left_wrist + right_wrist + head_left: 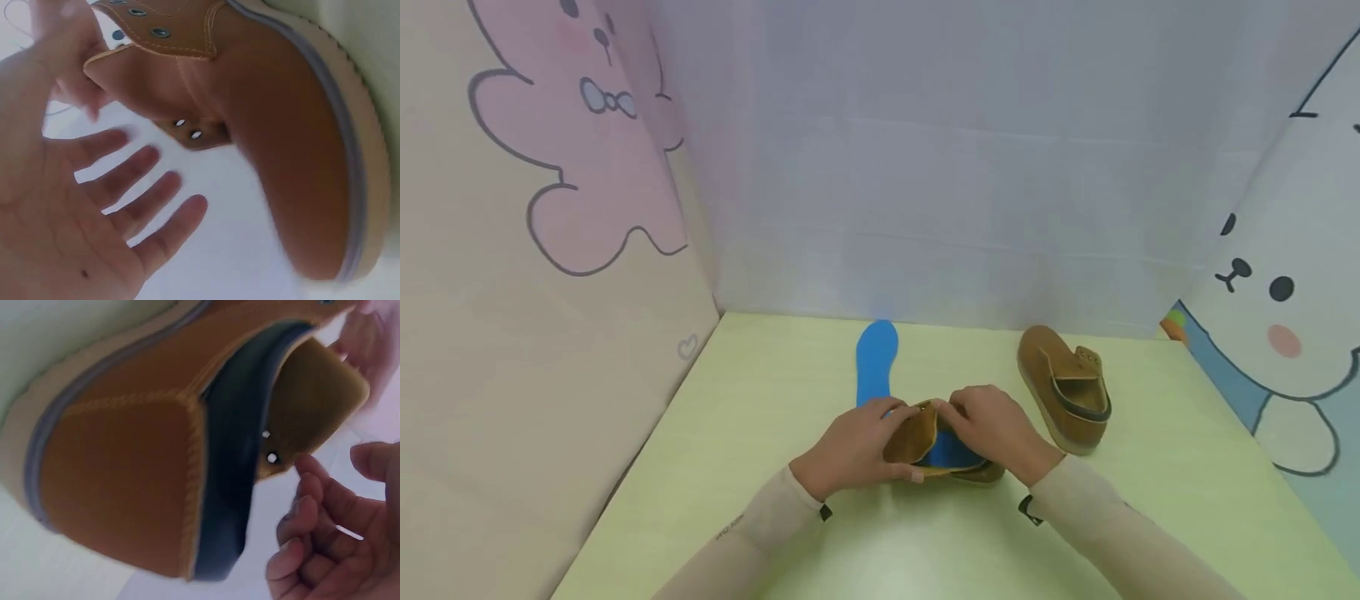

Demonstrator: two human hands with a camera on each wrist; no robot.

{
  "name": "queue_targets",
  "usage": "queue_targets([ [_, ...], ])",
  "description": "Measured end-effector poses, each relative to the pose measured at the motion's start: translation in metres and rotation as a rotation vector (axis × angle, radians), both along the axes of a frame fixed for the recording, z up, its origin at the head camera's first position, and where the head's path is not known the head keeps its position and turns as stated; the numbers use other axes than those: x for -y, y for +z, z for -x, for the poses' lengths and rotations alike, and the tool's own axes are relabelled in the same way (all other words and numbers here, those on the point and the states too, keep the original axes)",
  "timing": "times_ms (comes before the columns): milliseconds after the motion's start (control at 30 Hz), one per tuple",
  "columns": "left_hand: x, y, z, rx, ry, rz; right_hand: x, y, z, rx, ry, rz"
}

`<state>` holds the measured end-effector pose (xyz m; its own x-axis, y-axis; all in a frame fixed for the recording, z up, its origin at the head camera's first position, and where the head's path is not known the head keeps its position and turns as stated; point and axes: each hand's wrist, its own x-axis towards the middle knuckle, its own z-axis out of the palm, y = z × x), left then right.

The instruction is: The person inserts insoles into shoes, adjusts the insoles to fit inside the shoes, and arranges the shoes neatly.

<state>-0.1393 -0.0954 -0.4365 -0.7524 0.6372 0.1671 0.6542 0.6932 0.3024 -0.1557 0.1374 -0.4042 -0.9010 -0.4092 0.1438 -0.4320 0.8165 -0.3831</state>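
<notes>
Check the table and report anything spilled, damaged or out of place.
The blue insole looks out of place: loose on the table beyond the left hand, outside the near shoe and far shoe. Nothing looks spilled or damaged.

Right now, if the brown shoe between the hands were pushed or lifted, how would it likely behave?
The brown shoe would probably keep its shape underneath, given its thick sole. The sole's ridged edge suggests it may resist sliding. Its eyelet flap, with no lace visible, would likely bend if lifted.
</notes>
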Motion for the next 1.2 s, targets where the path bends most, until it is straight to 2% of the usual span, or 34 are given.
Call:
queue_targets([
  [133,-0.003,-0.008,0.009,0.127,-0.028,-0.039,0.009,0.001,-0.004,0.091,0.009,0.002],
  [267,-0.008,-0.016,0.016,0.197,-0.048,-0.026,0.013,-0.002,-0.006,0.128,0.001,0.003],
  [500,-0.008,-0.011,0.024,0.300,-0.034,-0.058,0.012,-0.004,-0.007,0.130,-0.004,-0.003],
  [667,-0.008,-0.007,0.029,0.291,-0.018,-0.074,0.010,-0.004,-0.009,0.128,-0.016,-0.022],
  [967,-0.012,-0.015,0.033,0.226,0.036,-0.112,0.007,-0.008,-0.012,0.125,-0.030,-0.003],
  [1200,-0.014,-0.017,0.033,0.190,0.050,-0.120,0.006,-0.009,-0.012,0.108,-0.014,-0.002],
])
